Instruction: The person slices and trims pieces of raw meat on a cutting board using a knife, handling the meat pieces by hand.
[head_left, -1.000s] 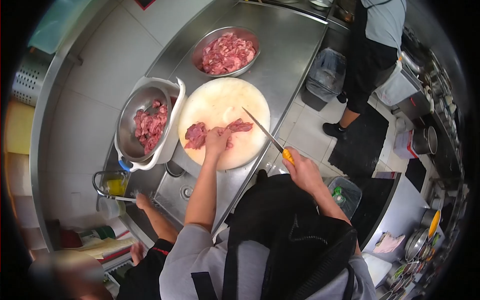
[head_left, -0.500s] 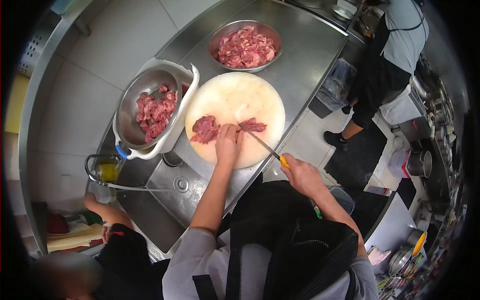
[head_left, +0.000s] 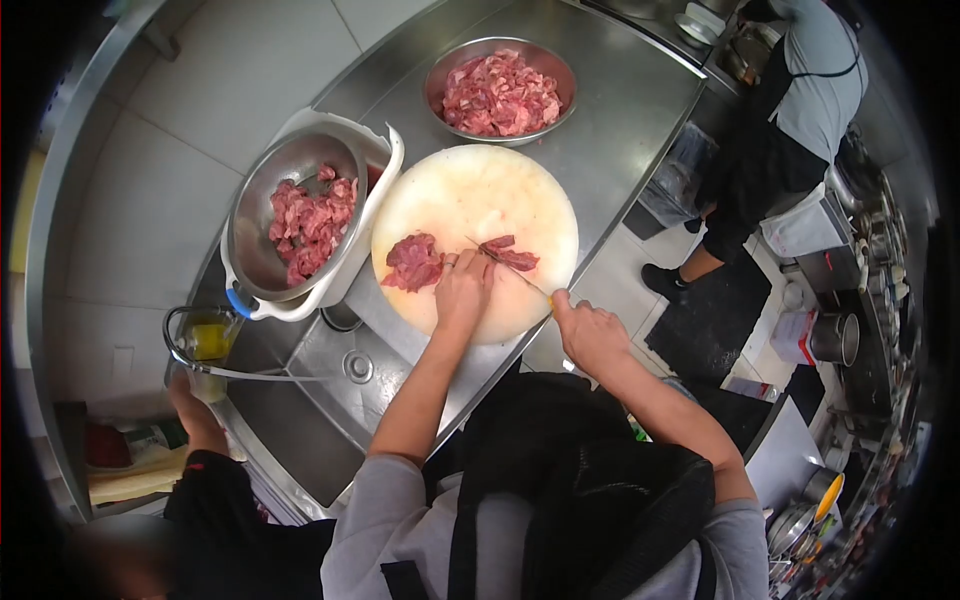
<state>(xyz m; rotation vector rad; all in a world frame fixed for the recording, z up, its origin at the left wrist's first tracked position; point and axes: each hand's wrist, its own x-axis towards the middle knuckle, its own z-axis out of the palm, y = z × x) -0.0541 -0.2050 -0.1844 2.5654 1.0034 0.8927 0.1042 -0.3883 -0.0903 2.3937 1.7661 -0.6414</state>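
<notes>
A round, pale cutting board (head_left: 470, 190) lies in front of me on the steel counter. My right hand (head_left: 590, 332) is wrapped round the yellow handle of a knife (head_left: 528, 281), whose blade slants up and left over the board. Beside the blade, my left hand (head_left: 464, 290) presses down with bent fingers on raw meat, its fingertips partly hidden. Cut red strips of meat (head_left: 511, 252) lie just right of the blade. A larger piece of raw meat (head_left: 413, 262) sits left of my left hand.
A steel bowl (head_left: 432, 92) heaped with meat stands behind the board. Left of it, another steel bowl (head_left: 245, 222) with meat chunks rests in a white tub (head_left: 390, 165). A sink (head_left: 325, 410) lies front left. One person (head_left: 230, 520) is at lower left, another (head_left: 770, 170) at upper right.
My right hand has moved slightly left and up, pushing the knife farther across the board. The lower-left person's arm has shifted near the faucet.
</notes>
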